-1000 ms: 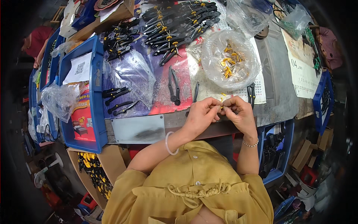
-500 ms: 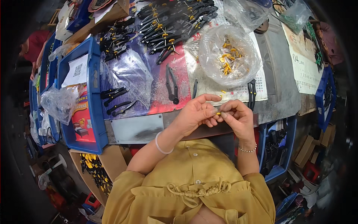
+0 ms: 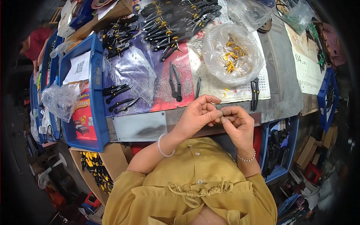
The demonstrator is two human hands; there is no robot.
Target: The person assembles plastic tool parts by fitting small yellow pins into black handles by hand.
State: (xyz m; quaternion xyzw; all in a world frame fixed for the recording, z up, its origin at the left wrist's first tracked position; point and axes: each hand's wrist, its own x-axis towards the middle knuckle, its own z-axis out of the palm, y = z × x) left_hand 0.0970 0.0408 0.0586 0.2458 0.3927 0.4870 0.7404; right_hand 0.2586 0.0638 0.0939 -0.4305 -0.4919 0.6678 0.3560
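Note:
My left hand (image 3: 198,116) and my right hand (image 3: 239,126) meet over the table's front edge, with thumbs and fingers pinched together. A small yellow piece showed between these fingertips a moment earlier; the fingers hide that spot now. Just beyond, another small yellow bit (image 3: 226,90) lies on the paper. Farther back, a clear plastic bag (image 3: 212,73) stands open, holding yellow-headed metal pins (image 3: 233,56). Beyond my left hand lie a spread black plier-like tool (image 3: 174,84) and a single slim black part (image 3: 197,88). A black-handled tool (image 3: 254,94) rests right of the bag.
Black tools with yellow-headed pins (image 3: 165,32) pile up at the back. Several slim black tools (image 3: 122,98) lie left. A blue crate (image 3: 98,112) stands on the left, a cardboard box (image 3: 112,157) below it, and another blue bin (image 3: 279,171) at lower right. A co-worker (image 3: 37,43) is far left.
The yellow piece between my fingertips has gone out of sight. My right hand has turned slightly, its fingers closing against the left ones. The whole view has shifted a little.

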